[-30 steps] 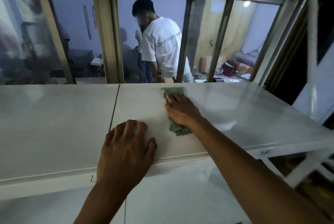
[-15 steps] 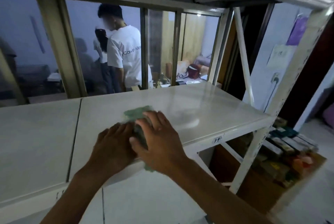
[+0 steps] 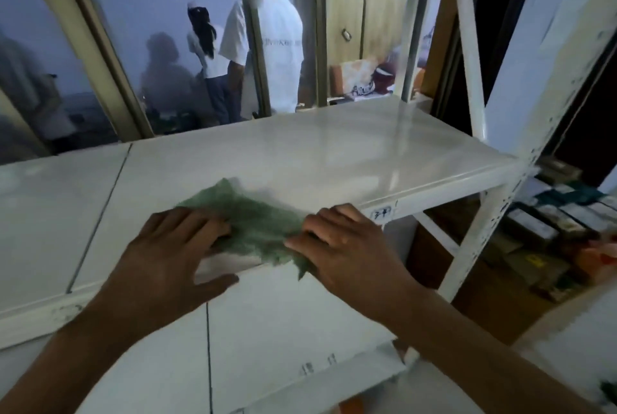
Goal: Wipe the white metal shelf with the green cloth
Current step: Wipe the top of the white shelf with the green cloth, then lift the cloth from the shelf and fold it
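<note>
The green cloth (image 3: 257, 223) lies stretched out at the front edge of the white metal shelf (image 3: 334, 153), one corner hanging over the lip. My left hand (image 3: 173, 256) holds the cloth's left end with fingers curled on it. My right hand (image 3: 347, 246) grips the right end. The two hands are apart, with the cloth spread between them. The cloth is blurred.
A white upright post (image 3: 494, 200) stands at the shelf's right front corner. A lower shelf (image 3: 283, 330) lies below. Boxes and packets (image 3: 547, 240) are stacked at the right. Behind the window frame (image 3: 100, 56), two people (image 3: 263, 49) stand.
The view dropped and shifted right. My hands, overlapping on the bunched cloth half a second ago, have moved apart and the cloth is now spread between them at the front edge.
</note>
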